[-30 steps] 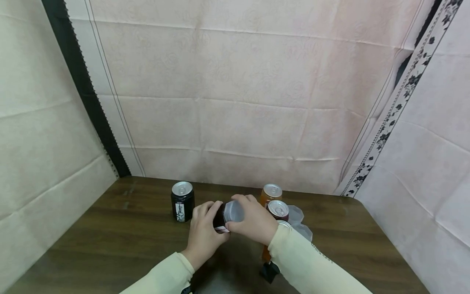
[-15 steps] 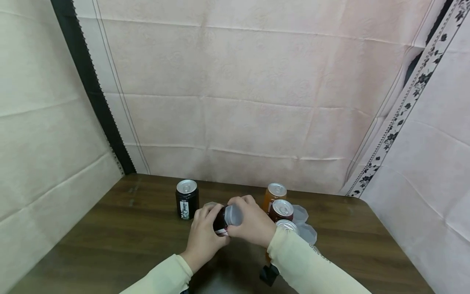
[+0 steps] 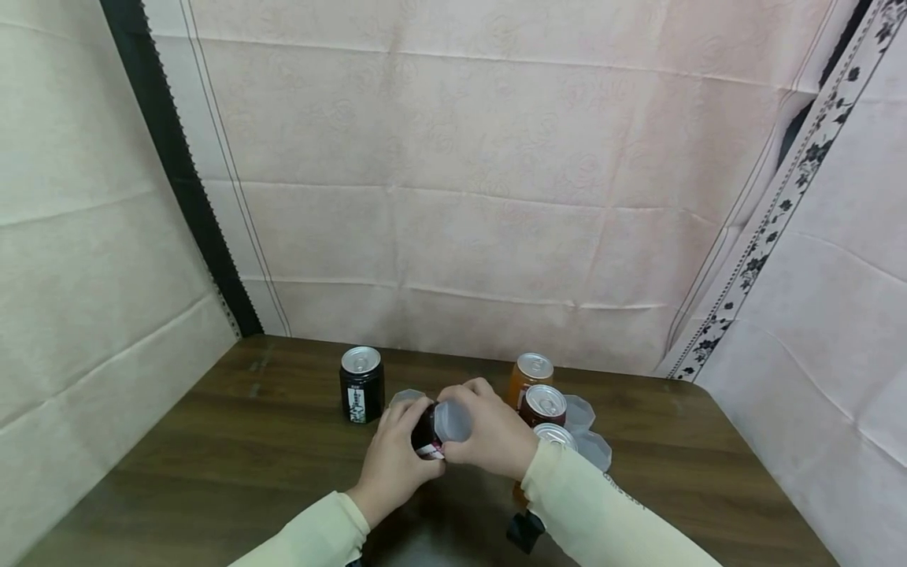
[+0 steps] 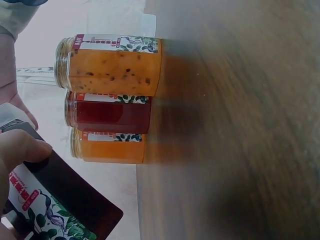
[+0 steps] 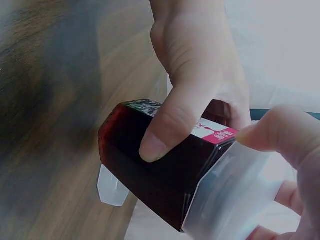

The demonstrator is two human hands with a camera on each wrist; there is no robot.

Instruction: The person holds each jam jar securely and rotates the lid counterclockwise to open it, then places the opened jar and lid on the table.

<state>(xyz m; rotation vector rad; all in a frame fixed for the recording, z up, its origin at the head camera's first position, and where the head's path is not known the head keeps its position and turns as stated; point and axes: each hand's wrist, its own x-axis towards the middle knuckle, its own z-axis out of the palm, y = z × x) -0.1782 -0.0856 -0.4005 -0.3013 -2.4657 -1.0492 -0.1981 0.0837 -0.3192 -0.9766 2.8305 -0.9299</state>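
My left hand (image 3: 397, 457) grips a glass jar (image 5: 150, 170) of very dark red contents, its thumb along one flat side. The jar is tilted, raised off the table, with a white and pink label bearing leaf pictures. A translucent plastic cap (image 5: 230, 195) covers its end. My right hand (image 3: 489, 433) holds that cap between thumb and fingers. Close to the right forearm, an orange jar with dark seeds (image 4: 112, 70), a red jar (image 4: 112, 115) and a plain orange jar (image 4: 112, 147) stand in a row with bare silver lids.
A black can (image 3: 362, 387) with a silver top stands at the back left of the wooden table (image 3: 212, 441). Loose translucent caps (image 3: 594, 449) lie right of the jar row. Another loose cap (image 3: 407, 395) lies behind my left hand. Cloth walls (image 3: 496, 197) enclose the table.
The head view has shifted slightly. Both hands keep hold of the jar and its cap, which have dipped a little. More of the loose cap behind the left hand now shows.
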